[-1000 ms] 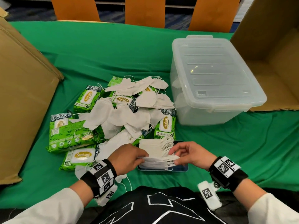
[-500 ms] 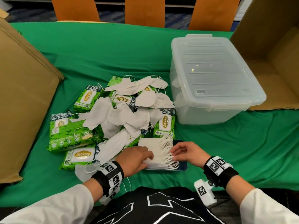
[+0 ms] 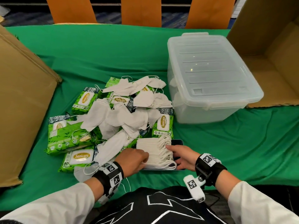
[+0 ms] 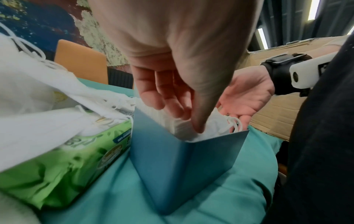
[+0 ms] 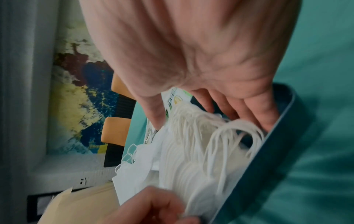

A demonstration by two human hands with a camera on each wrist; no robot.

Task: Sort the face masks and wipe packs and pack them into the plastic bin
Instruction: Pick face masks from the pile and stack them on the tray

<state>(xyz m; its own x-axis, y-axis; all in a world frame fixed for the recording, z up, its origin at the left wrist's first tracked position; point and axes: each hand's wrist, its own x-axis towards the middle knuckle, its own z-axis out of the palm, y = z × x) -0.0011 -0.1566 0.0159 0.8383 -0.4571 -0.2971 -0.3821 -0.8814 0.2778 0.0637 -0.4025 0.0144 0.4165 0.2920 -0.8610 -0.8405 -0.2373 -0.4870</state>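
The neat stack of flat white face masks (image 3: 153,151) sits in a shallow blue tray (image 3: 178,141) at the near edge of the green-clothed tabletop (image 3: 234,143). The left hand (image 3: 132,160) rests curled fingers on the stack's near left corner, though whether it pinches a mask cannot be told; the right hand (image 3: 182,156) lies relaxed with straight fingers against the ear loops, holding nothing. By the look of it, sorting is only partly done: a heap of loose white masks (image 3: 123,117) lies tangled over the green wipe packs (image 3: 68,135) just behind the tray. The clear plastic bin (image 3: 210,88) stands well apart with its lid on, so packing seems not yet begun.
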